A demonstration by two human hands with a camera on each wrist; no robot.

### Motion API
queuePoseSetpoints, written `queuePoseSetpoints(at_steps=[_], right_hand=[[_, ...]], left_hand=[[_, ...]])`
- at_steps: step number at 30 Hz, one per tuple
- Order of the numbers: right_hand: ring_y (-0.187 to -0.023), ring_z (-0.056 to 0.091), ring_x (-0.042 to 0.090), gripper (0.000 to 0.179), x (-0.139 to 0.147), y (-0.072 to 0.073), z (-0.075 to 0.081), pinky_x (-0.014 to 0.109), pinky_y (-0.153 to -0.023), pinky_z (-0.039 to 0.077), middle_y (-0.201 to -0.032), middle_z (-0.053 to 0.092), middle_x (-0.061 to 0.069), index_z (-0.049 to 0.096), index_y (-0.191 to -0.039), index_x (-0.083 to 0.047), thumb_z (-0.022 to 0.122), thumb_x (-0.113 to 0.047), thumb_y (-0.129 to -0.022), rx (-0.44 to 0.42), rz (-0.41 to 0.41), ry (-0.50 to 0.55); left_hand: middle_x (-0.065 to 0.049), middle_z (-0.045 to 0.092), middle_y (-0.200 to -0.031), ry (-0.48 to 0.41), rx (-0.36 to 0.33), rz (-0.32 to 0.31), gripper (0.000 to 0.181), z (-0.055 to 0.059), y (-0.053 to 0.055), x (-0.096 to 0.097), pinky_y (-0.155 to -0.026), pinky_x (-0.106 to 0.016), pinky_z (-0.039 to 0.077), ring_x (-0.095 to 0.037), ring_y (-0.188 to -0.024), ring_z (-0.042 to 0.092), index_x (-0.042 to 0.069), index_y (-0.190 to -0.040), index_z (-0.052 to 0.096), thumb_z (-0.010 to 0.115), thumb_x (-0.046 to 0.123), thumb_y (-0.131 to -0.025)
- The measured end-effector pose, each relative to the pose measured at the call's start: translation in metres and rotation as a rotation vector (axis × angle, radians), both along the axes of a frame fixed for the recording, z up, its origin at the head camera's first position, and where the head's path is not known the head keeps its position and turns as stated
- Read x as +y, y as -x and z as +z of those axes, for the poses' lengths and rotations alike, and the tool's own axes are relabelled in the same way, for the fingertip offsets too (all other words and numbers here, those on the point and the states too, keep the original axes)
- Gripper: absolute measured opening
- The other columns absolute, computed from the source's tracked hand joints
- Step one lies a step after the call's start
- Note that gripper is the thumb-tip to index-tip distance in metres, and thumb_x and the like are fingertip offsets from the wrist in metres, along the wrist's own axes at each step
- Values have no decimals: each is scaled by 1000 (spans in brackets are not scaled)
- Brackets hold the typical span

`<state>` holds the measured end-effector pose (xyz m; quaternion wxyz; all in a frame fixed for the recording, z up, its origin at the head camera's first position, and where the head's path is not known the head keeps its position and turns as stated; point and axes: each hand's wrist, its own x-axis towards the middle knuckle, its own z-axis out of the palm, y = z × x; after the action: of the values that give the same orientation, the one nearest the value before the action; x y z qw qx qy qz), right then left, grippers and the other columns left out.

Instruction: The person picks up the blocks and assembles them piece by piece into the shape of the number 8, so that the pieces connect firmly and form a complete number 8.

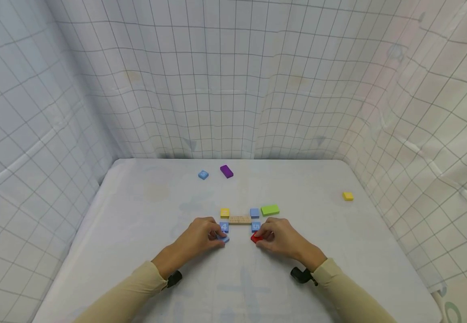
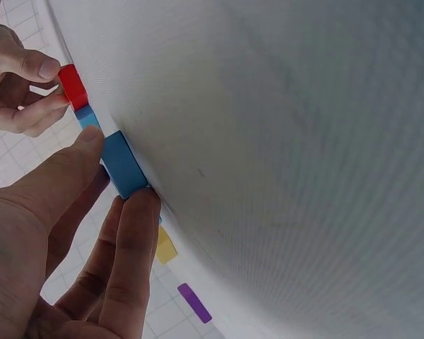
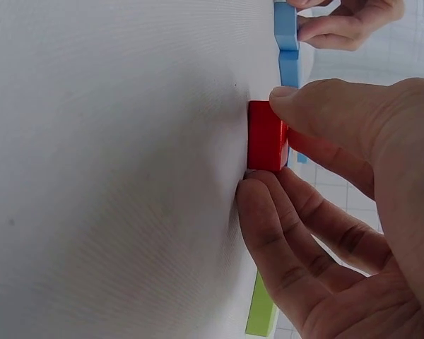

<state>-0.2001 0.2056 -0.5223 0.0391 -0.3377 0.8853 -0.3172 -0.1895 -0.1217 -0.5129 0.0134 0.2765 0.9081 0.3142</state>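
My left hand [image 1: 205, 233] pinches a blue block [image 2: 124, 164] between thumb and fingertips, low over the white table. It sits just in front of a blue block marked 4 [image 1: 224, 227]. Opposite, my right hand [image 1: 279, 235] grips a red block [image 3: 265, 135] by its edges, close to the table surface. Right behind the red one is a blue block marked 5 [image 1: 256, 226]. Behind these lie a wooden strip [image 1: 239, 220], a yellow block [image 1: 225, 213] on the left and another blue block [image 1: 254, 213] on the right. Fingers partly cover both held blocks in the head view.
A green block [image 1: 270, 210] lies beside the back right blue block. Farther back are a small blue block [image 1: 203, 175] and a purple block [image 1: 227, 171]. Another yellow block [image 1: 348, 196] lies far right. Gridded white curtains [image 1: 225, 89] enclose the table [image 1: 136, 251].
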Motion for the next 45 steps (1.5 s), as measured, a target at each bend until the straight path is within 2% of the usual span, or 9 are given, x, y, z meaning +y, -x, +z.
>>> queuePoseSetpoints(at_steps=[19, 20, 26, 28, 29, 33, 35, 36, 45], right_hand=[[-95, 77, 9, 15, 8, 5, 5, 23, -86, 68, -110, 81, -1, 90, -115, -15, 93, -11, -100, 43, -18, -31], [-94, 76, 8, 15, 9, 6, 6, 23, -86, 68, -109, 81, -1, 90, -114, -15, 93, -12, -101, 50, -27, -32], [-88, 74, 8, 13, 16, 18, 10, 24, -80, 67, -104, 79, 1, 90, -111, -10, 95, -11, -99, 161, -97, -35], [-88, 75, 10, 14, 18, 22, 11, 26, -80, 68, -105, 79, 3, 90, -112, -8, 94, -9, -99, 186, -132, -47], [-89, 75, 11, 15, 19, 25, 11, 27, -81, 68, -107, 79, 3, 90, -113, -8, 94, -9, -99, 187, -155, -57], [-97, 78, 18, 21, 24, 34, 11, 33, -86, 71, -115, 78, 8, 89, -119, -7, 94, -8, -99, 189, -217, -81], [-101, 78, 22, 24, 25, 39, 10, 37, -89, 72, -120, 78, 11, 89, -123, -5, 93, -7, -99, 194, -230, -86], [-103, 79, 23, 26, 26, 41, 10, 39, -90, 72, -122, 78, 12, 88, -125, -5, 93, -7, -100, 197, -230, -89], [-120, 78, 31, 19, 27, 53, 8, 50, -106, 69, -132, 79, 13, 90, -123, -7, 88, -7, -104, 108, -253, -183]], left_hand=[[-6, 79, -95, -56, 8, -44, 16, -1, 1, -3, -73, -20, 64, -11, -84, 76, 3, -104, 92, 100, 6, -90], [-5, 79, -96, -70, 35, -68, 17, -10, 5, -7, -74, -20, 64, -11, -85, 76, 4, -105, 93, 101, 11, -92], [-5, 79, -96, -79, 37, -81, 16, -9, 5, -8, -75, -21, 65, -10, -86, 76, 3, -105, 93, 100, 9, -92], [-6, 79, -95, -65, 15, -60, 16, -1, 1, -4, -74, -22, 66, -11, -85, 76, 2, -104, 92, 100, 4, -90], [-5, 80, -96, -70, 39, -78, 16, -10, 6, -7, -75, -21, 65, -9, -86, 76, 4, -105, 93, 100, 10, -92], [-4, 80, -96, -59, 41, -79, 15, -10, 6, -7, -74, -20, 65, -10, -86, 76, 4, -104, 93, 100, 10, -92], [-4, 80, -97, -50, 24, -72, 14, -9, 6, -6, -75, -20, 65, -9, -86, 76, 5, -104, 93, 100, 10, -93], [-5, 80, -97, -36, -7, -50, 13, 0, 2, -3, -74, -20, 65, -9, -85, 76, 3, -103, 93, 99, 5, -92], [-3, 80, -97, 16, -37, -49, 7, 3, 2, -3, -75, -16, 62, -1, -85, 72, 4, -105, 93, 94, 7, -98]])
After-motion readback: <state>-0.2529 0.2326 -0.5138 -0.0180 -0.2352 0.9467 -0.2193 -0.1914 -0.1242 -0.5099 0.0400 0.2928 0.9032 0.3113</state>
